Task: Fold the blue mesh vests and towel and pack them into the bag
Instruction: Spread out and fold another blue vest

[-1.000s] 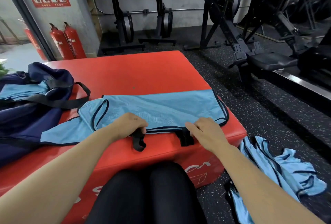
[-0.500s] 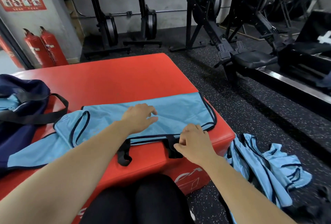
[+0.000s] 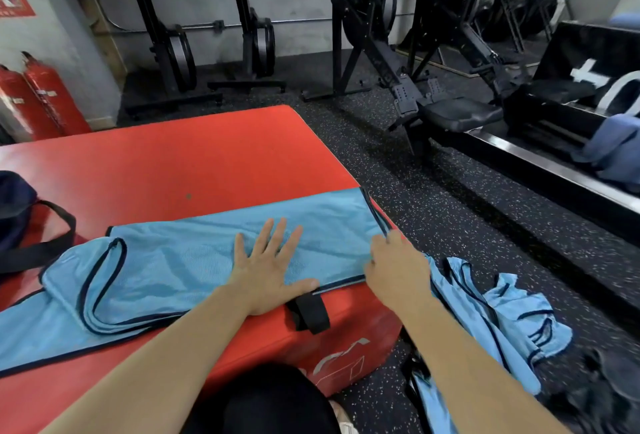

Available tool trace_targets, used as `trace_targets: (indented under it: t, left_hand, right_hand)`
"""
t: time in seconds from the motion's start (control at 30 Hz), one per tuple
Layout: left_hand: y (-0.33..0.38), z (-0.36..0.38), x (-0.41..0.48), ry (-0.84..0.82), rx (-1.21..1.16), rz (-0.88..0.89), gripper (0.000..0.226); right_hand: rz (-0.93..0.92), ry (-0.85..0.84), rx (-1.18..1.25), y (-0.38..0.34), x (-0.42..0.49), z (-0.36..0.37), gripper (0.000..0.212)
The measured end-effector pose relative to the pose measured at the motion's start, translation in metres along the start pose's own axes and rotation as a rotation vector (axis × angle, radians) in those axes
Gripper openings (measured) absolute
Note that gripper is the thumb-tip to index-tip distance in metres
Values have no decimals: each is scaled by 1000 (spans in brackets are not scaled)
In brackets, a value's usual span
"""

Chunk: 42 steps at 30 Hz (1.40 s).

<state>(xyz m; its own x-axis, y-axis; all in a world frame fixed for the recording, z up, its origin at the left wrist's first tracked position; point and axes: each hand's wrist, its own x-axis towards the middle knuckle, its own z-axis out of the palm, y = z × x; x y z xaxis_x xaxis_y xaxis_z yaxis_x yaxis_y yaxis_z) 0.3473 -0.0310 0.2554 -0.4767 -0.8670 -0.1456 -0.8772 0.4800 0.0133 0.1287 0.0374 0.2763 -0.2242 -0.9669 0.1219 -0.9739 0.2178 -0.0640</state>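
Note:
A blue mesh vest (image 3: 173,267) with dark trim lies folded lengthwise across the near edge of the red padded box (image 3: 180,159). My left hand (image 3: 266,270) presses flat on its middle, fingers spread. My right hand (image 3: 394,270) pinches the vest's right end at the box corner. The navy bag (image 3: 17,211) sits at the far left, mostly out of frame, its black strap on the box. Another blue mesh vest (image 3: 491,319) lies crumpled on the floor to the right.
A black strap handle (image 3: 310,310) hangs on the box's front face. Rowing machines (image 3: 446,111) and ski machines (image 3: 169,49) stand on the speckled floor behind. Red fire extinguishers (image 3: 38,97) stand at the left wall. A blue cloth (image 3: 613,142) rests at the far right.
My left hand has moved from the vest's near hem onto its middle and flattened. My right hand has slid right to the vest's end. The view has swung right.

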Motion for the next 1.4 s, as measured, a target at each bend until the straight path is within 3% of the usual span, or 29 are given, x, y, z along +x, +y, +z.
trace_targets:
  t: [0.13,0.2,0.27,0.33,0.53,0.77,0.9,0.97,1.07,1.13,1.2,1.3,1.4]
  left_hand:
    - [1,-3,-1,-14,-59,-8,115]
    - [1,-2,-1,1,-94,-28,118]
    - [1,-1,-1,40,-134,-53,126]
    - [1,0,-2,72,-153,-66,132]
    - [3,-1,-2,31,-134,-60,129]
    - [6,-5,-2,-101,-20,-42,118]
    - [4,-14,-1,-145,-12,-2,119]
    - [-3,-24,1,-117,-30,30,119]
    - [-24,-36,5,-55,-41,-40,113]
    - [-42,-36,2,-73,-9,-139,112]
    - [-55,-30,-5,-127,11,-226,125]
    - [-61,-16,-17,-174,-33,-343,138]
    - [-60,-12,-25,-178,-70,-419,133]
  right_hand:
    - [172,128,-14,24,10,-5,19]
    - [22,214,-1,8,18,-6,16]
    - [-281,98,106,-19,22,0,20]
    - [-402,-199,226,-40,26,12,36]
    - [-206,-291,47,-9,92,30,59]
    - [-182,-279,76,5,135,43,63]
    - [-178,-305,-47,6,144,39,64]
    - [-164,-201,-92,-4,142,32,67]
    - [-353,-73,-8,-32,122,20,90]
    - [-566,-188,48,-50,99,19,98]
    - [-656,-280,31,-59,85,27,96]
    - [-524,-288,-9,-48,107,38,94]
    - [-361,-304,-39,-30,138,41,75]
